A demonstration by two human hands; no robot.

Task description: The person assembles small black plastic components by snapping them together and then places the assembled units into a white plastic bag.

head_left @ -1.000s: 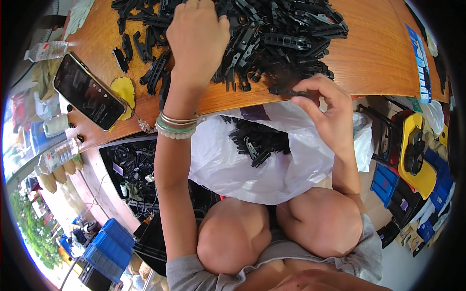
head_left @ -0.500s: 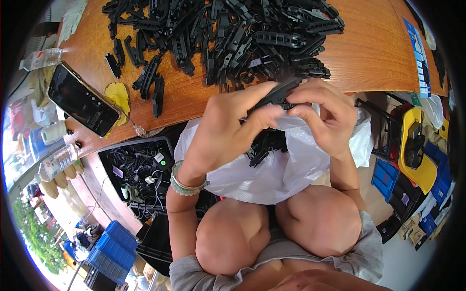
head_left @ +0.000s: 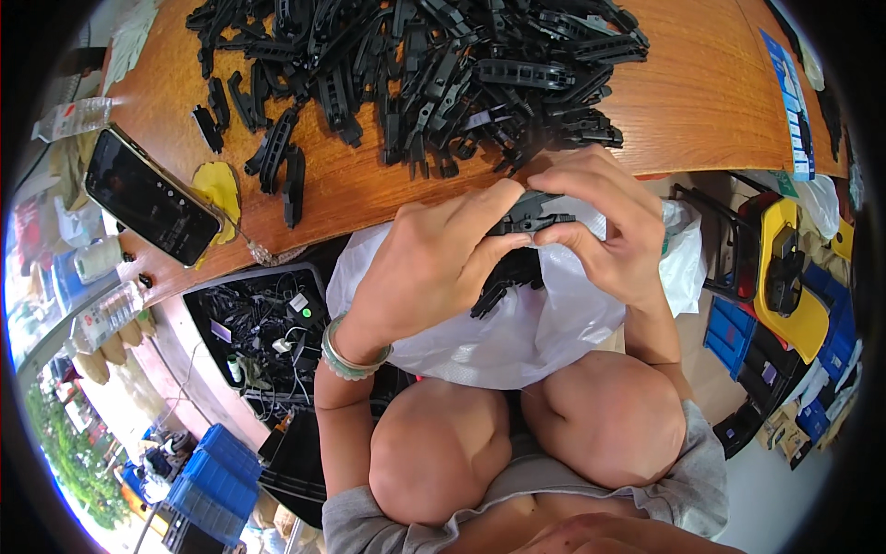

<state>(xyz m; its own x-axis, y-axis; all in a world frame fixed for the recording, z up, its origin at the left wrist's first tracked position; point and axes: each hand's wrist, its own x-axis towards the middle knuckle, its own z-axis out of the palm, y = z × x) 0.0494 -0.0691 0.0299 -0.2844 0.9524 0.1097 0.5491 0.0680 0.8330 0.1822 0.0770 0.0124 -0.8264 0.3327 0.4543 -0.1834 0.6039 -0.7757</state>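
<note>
Between my two hands is a black plastic part [head_left: 529,212], held just off the table's near edge. My left hand [head_left: 438,254] pinches its left end between thumb and fingers. The thumb and fingers of my right hand [head_left: 614,222] close on its other end, hiding some of it. Below them a white plastic sack [head_left: 480,346] lies open over my knees, with similar black parts [head_left: 503,282] inside. Beyond my hands, a large heap of black plastic parts [head_left: 434,83] covers the far middle of the table, with several loose ones at its left.
A phone [head_left: 152,197] leans at the left edge of the wooden table [head_left: 711,83], by a yellow piece [head_left: 218,189]. Under it stands a black bin [head_left: 263,323] of cables. Blue crates [head_left: 214,480] are at lower left, a yellow chair [head_left: 784,305] at right.
The black part has turned and come slightly lower, so more of its side shows. Both hands still grip it, with the fingers shifted. The whole view has moved a little.
</note>
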